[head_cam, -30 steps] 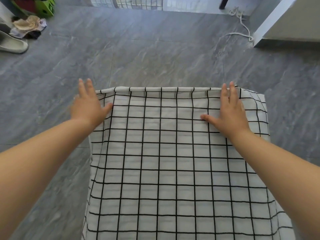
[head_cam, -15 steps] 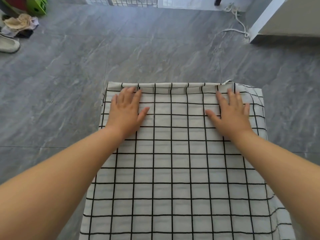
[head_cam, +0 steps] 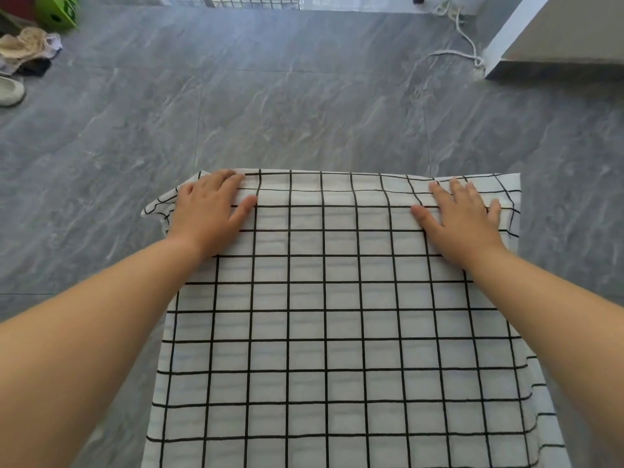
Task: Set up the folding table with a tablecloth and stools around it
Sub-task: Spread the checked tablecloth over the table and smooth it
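Left hand [head_cam: 209, 211] slid outward to tablecloth [head_cam: 324, 332] corner — right hand [head_cam: 462, 217] alongside, both grips spread flat

the tablecloth [head_cam: 324, 315] is white, crossed by thin black lines into a regular grid of squares, with faint pale stripes running through the white between the lines. the floor [head_cam: 304, 106] is dark grey tile veined with lighter grey streaks like marble, and on it lie a white rope [head_cam: 462, 45], a cream shoe [head_cam: 10, 91], a beige and lilac heap of cloth [head_cam: 27, 47] and a bright green box [head_cam: 57, 11] with black markings. the cabinet [head_cam: 547, 32] at the far right has a white edge and a grey side.
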